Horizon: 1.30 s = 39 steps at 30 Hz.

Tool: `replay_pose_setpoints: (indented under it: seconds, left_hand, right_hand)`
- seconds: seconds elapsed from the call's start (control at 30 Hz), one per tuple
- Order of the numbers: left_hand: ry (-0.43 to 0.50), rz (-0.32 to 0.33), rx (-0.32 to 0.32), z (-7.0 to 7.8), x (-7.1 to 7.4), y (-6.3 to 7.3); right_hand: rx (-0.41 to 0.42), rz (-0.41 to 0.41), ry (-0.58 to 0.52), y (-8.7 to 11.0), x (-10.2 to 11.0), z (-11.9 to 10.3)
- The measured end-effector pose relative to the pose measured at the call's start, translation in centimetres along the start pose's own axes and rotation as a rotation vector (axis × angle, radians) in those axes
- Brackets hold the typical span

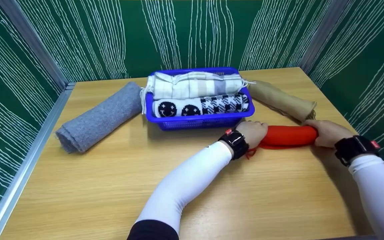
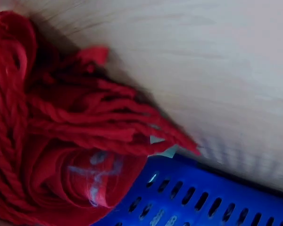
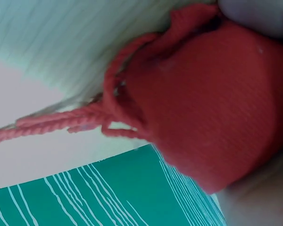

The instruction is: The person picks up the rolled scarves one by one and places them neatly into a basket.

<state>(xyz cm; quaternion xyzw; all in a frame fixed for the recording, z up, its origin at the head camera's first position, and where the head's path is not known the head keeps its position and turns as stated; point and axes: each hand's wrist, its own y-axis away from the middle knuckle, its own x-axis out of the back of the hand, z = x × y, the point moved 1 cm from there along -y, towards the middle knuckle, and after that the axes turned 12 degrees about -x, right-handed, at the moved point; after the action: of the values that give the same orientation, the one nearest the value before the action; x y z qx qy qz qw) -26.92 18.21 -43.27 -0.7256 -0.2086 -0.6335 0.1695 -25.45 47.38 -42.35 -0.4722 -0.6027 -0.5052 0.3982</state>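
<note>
- You are at a wooden table (image 1: 112,186) boxed in by green panels with white wavy lines; everything sits toward its far half.
- Far left, a grey rolled scarf (image 1: 100,116) lies on the table at a slant, just beside the basket and outside it, so it counts as not yet put away.
- In the middle, the blue basket (image 1: 198,121) already holds two rolls side by side: a pale striped roll (image 1: 195,85) at the back and a black-and-white patterned roll (image 1: 202,106) at the front. They fill most of it, as far as the head view shows.
- Just in front of the basket's right corner, your left hand (image 1: 252,132) grips one end of the red rolled scarf (image 1: 288,136), fingers curled round it. The left wrist view shows its red fringe (image 2: 108,127) right up against the basket wall.
- Your right hand (image 1: 327,132) is clamped round the other end in the same way; the roll lies on the table between both hands, looks fully rolled, and is not yet in the basket.
- Behind it, right of the basket, a tan rolled scarf (image 1: 283,100) waits on the table.
- My reading: two rolls are stowed, one is in hand, and two are left.
</note>
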Motion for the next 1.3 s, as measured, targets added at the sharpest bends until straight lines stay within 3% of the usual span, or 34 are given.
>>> replay_pose_setpoints:
  seconds: [0.3, 0.93, 1.3]
  left_hand:
    - [0.063, -0.077, -0.017, -0.5, 0.2, 0.0]
    - [0.130, -0.051, 0.011, -1.3, 0.5, 0.5]
    - [0.159, -0.089, 0.042, -2.0, -0.3, 0.8]
  right_hand:
    - [-0.002, -0.013, 0.009, 0.0, -0.1, -0.7]
    - [0.030, -0.012, 0.022, -0.2, 0.7, -2.0]
    - [0.076, 0.023, 0.030, -0.5, 1.1, -2.8]
